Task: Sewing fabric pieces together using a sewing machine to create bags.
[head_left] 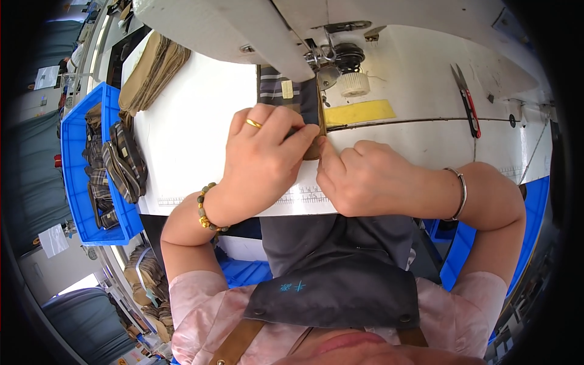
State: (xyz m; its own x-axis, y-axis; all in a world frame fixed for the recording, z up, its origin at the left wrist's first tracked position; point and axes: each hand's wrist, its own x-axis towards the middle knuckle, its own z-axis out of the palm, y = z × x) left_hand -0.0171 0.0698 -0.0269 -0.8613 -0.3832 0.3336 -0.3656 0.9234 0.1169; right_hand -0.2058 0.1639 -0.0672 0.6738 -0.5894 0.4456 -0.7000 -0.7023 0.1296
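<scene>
A dark plaid fabric piece (274, 83) with brown edging and a small pale label lies under the white sewing machine head (231, 27). My left hand (264, 155) is closed on its near end, fingers curled over it and thumb near the edge; a gold ring and a beaded bracelet show. My right hand (362, 176) is closed beside it, index fingertip pressing on the brown edge at the near corner, just below my left thumb. Part of the piece is hidden by my hands. Right of the needle area a yellow strip (359, 111) sits on the machine bed.
A blue bin (77, 164) of plaid pieces stands at the left, beside a stack of tan fabric (152, 70). Red-handled scissors (471, 112) lie at the right on the white table (188, 146). More blue bins and tan bundles are below the table; another worker shows far left.
</scene>
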